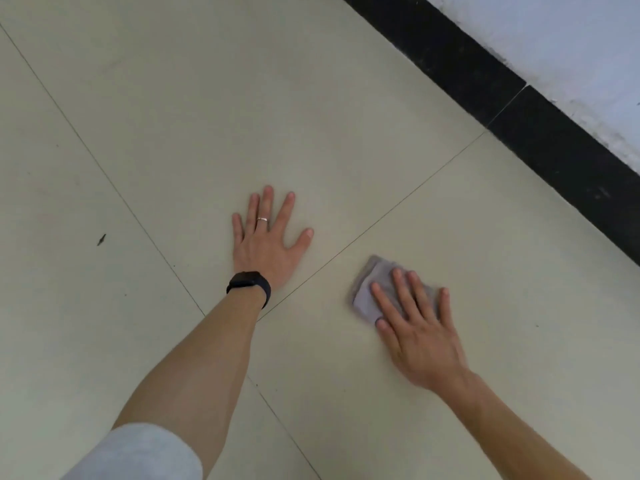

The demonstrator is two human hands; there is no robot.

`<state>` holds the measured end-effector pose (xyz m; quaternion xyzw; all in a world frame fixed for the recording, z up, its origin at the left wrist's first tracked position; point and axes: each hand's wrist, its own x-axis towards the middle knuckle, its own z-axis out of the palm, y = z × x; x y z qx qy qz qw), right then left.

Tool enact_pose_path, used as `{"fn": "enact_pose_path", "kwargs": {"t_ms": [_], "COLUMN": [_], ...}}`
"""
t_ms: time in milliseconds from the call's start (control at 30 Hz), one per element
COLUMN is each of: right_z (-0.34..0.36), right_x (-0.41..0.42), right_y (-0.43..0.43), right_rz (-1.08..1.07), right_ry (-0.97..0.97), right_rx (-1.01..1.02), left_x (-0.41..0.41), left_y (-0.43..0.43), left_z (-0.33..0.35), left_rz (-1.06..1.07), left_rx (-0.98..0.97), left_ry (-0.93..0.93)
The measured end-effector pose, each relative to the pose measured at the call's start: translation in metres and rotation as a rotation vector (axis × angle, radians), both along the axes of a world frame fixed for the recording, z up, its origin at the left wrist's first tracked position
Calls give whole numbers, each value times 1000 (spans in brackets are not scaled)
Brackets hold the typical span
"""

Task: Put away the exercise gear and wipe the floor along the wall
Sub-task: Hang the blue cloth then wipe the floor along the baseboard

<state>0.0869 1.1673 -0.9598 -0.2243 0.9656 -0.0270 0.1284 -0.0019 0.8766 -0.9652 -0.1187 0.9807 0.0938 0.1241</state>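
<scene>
Item 1. Pale grey sleeve (138, 452), pushed up the left arm, nearest the viewer at lower left.

Item 2. Right hand (419, 327), laid flat. The grip is wide: its fingers are straight and spread, and nothing is pinched. They are pressed down on item 3.

Item 3. Small folded lilac-grey cloth (375, 289), held flat on the cream tiled floor (173, 98). It lies under the right fingers and is seen to project beyond them, ahead and to the left. Its edges are blurred.

Item 4. Left hand (266, 244), set palm-down on the bare tile beside the cloth, well apart from it. The fingers are splayed and nothing is held. A silver ring (262, 219) and a black wristband (249, 284) are worn.

Item 5. Small dark speck (101, 239), lying on the tile at far left.

Item 6. Black skirting strip (519, 109), running diagonally below the white wall (571, 46).

Relation noted: the unwiped band along the skirting lies ahead and to the right of the cloth. The right hand is the nearer one, so the next stroke is judged to run that way. No exercise gear is in view.
</scene>
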Motion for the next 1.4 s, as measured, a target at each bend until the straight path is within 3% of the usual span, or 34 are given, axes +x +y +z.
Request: {"fn": "enact_pose_path", "kwargs": {"t_ms": [67,100,233,300,367,533,600,700,733,800,900,967,1033,1100,1233,1300,1400], "right_z": [0,1,3,2,-3,-5,-1,3,2,-4,-5,-2,-2,-2,6,8,4], "right_x": [2,18,122,127,100,45,71,118,113,76,-10,-60,-78,-72,-45,-66,-123], "right_y": [-10,-19,-38,-28,-20,-11,-29,-43,-40,-38,-48,-57,-65,-73,-84,-83,-71], "right_rz": [-161,-139,377,552,472,-210,-112,418,505,456,5,-261,-368,-305,188,323,120], "right_ry": [-28,-28,-52,-80,-13,12,-12,-68,-87,-49,-13,-109,-157,-101,-63,-79,-84], "right_rx": [-22,-47,-128,-110,-86,-59,-97,-123,-133,-118,-94,-86,-70,-58,-68,-73,-14], "left_x": [-1,-1,-2,2,16,59,60,59,59,52,25,2,-11,-15,-15,-16,-16], "left_y": [-1,-1,1,5,10,8,8,10,8,-2,-28,-43,-52,-52,-54,-55,-53], "left_z": [-1,-1,5,6,4,-1,0,0,1,5,10,6,-2,-7,-2,1,1], "left_rz": [-2,-5,-2,12,35,65,64,62,57,21,-1,91,158,166,163,168,171], "left_rx": [-3,-2,15,4,-6,31,18,22,19,-6,-49,-41,-31,-28,-19,-11,-10], "left_ry": [16,18,-18,-23,15,14,14,-16,-19,38,170,157,83,41,13,-12,-6]}}
